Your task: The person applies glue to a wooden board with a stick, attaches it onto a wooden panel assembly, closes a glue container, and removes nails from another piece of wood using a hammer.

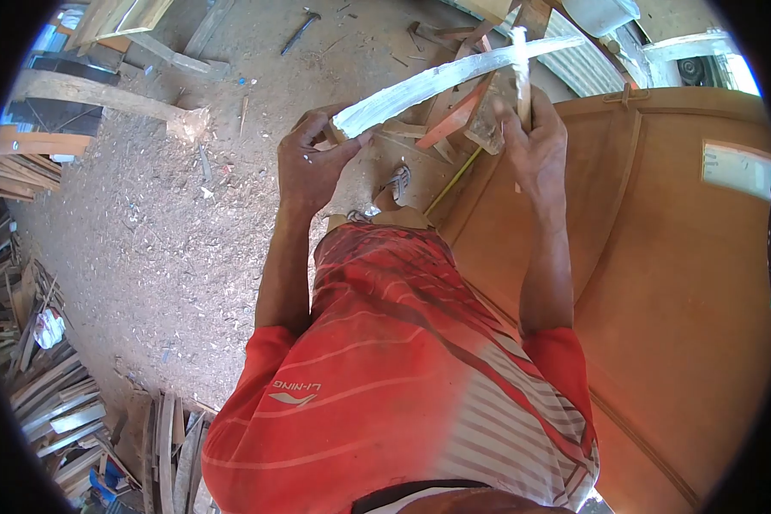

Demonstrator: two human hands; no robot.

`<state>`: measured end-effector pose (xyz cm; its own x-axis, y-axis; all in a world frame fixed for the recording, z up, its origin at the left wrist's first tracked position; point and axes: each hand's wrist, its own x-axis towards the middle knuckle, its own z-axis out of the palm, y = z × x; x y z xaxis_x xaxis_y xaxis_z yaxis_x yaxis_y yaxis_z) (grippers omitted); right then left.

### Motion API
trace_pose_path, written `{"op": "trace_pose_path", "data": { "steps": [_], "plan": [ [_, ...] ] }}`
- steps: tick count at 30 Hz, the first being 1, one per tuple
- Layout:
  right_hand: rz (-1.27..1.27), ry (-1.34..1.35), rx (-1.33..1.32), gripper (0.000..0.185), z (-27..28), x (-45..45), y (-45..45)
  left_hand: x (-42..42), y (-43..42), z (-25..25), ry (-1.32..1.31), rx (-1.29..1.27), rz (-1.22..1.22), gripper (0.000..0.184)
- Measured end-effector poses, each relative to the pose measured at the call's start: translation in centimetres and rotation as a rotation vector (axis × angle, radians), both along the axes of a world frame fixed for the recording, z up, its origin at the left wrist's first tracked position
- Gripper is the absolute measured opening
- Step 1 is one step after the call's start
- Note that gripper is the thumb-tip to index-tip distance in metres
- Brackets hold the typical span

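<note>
My left hand (311, 160) grips the near end of a curved strip (437, 83) coated in white, thumb and fingers on either side of it. The strip rises to the right and narrows toward its far tip. In my right hand (535, 141) is a brush (521, 73) held upright, its tip covered in white. The brush crosses the strip near its right end; whether they touch is unclear. A few white specks show on my left hand.
A large brown wooden panel (685, 257) lies on the right. Scrap wood (77, 420) is piled at the lower left. A white bucket (600, 12) stands at the top right. Debris litters the dirt floor (163, 274); a hammer (301, 32) lies at the top.
</note>
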<state>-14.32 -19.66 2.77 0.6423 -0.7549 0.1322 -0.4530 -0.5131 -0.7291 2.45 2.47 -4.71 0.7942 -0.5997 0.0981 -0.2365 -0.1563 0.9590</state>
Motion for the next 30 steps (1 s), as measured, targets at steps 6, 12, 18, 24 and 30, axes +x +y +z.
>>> {"op": "trace_pose_path", "data": {
  "steps": [6,12,18,24,30],
  "plan": [
    [0.263,0.122,0.022,0.029,0.4,2.2,-3.1,0.0,0.2,-0.8,-0.101,0.036,-0.005,0.041],
    [0.356,0.162,-0.022,0.026,-0.8,5.6,-4.3,-0.1,0.1,0.3,-0.093,0.07,0.0,0.041],
    [0.514,0.278,-0.084,0.025,0.5,6.8,-4.6,0.1,0.1,0.4,-0.091,0.043,0.005,0.037],
    [0.519,0.28,-0.089,0.025,0.8,7.6,-4.6,0.5,0.1,0.5,-0.096,0.07,-0.002,0.041],
    [0.527,0.262,-0.091,0.024,0.7,8.2,-4.7,1.0,0.1,0.3,-0.085,0.065,-0.007,0.041]
  ]
}}
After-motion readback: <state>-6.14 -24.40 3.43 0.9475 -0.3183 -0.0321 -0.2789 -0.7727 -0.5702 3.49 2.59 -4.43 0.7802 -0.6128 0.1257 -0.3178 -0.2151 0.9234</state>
